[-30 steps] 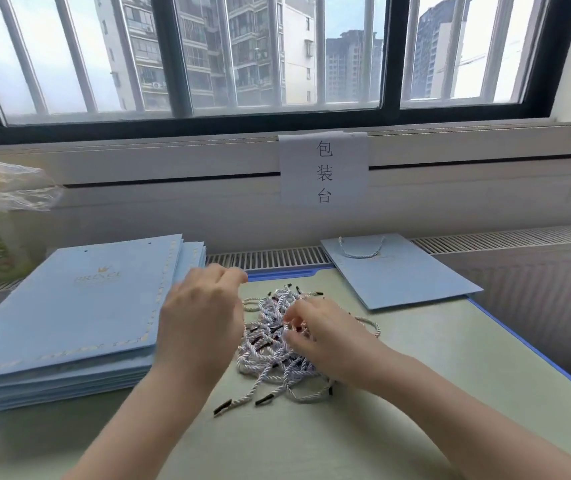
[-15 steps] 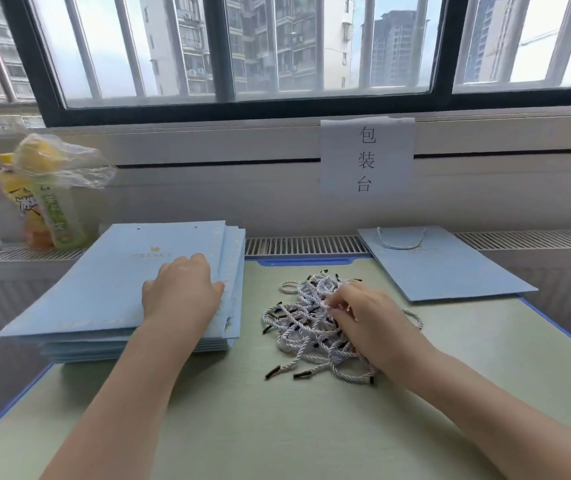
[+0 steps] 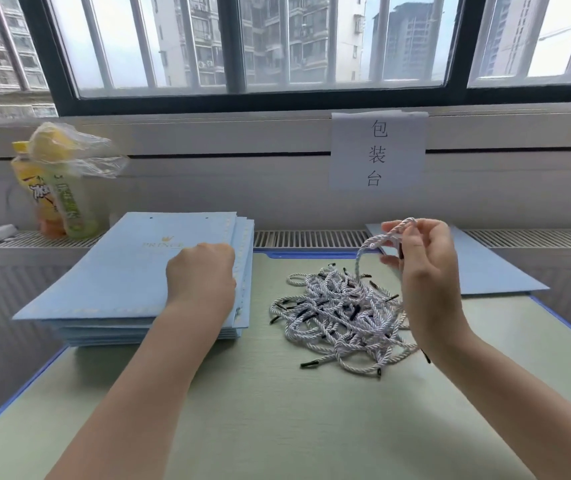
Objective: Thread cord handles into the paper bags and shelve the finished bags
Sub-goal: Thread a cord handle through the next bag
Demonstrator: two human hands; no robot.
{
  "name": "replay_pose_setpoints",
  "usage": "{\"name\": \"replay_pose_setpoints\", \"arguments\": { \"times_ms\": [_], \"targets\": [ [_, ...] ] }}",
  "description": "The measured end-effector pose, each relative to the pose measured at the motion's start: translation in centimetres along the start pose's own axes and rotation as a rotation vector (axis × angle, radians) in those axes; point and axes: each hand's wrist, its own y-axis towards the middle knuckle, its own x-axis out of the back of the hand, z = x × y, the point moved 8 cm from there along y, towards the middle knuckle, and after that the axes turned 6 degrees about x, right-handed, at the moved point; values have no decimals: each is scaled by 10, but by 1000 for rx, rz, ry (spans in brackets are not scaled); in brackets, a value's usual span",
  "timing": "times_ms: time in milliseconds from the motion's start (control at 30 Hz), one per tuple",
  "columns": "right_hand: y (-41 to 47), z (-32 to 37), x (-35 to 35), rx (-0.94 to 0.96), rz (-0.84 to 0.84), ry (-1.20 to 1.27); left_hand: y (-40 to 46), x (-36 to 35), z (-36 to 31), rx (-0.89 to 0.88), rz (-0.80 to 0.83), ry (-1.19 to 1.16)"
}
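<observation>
The green table [image 3: 277, 427] carried everything the job needed, set under a barred window with a paper sign [image 3: 377, 150] taped to the sill. On its left side lay the stack of flat blue paper bags [image 3: 104, 282], and the left hand [image 3: 201, 275] rested on the top bag near its right edge, fingers curled under at that edge as if gripping it, though the fingertips themselves were hidden. One more bag [image 3: 491, 271] lay flat at the far right, mostly behind the raised hand. Between the two sat the pile of cords [image 3: 343, 313], a loose white tangle with black tips. The right hand [image 3: 422, 258] was lifted above it, pinching a single cord [image 3: 377, 237] between thumb and fingers, the strand trailing down into the heap. The step in hand looked like freeing one handle while readying a bag. To do it well, the cord probably wanted a slow, straight lift so that neighbours slid off rather than came along, and a shake if any clung. The left hand would do best to peel off only the top bag.
</observation>
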Motion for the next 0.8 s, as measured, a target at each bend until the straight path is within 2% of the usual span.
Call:
{"name": "replay_pose_setpoints", "arguments": {
  "times_ms": [100, 233, 367, 467, 633, 733, 800],
  "targets": [
    [0, -14, -5, 37, 153, -313, 0, 2, 2, -16, -27, 5],
    [-2, 2, -1, 249, 115, -487, -2, 3, 0, -24, -37, 14],
    [1, 14, -2, 194, 88, -238, -5, 8, -5, -77, -60, -38],
    [-3, 15, -11, 128, 155, -127, -11, 23, -14, -123, -127, -120],
    [-9, -12, -23, -189, 312, -5, -46, 46, -56, -306, -336, -258],
    [-25, -41, -30, -527, 391, -4, -67, 48, -82, -435, -318, -304],
    [-41, -50, -38, -763, 400, 171, -77, 47, -95, -483, -326, -336]
  ]
}}
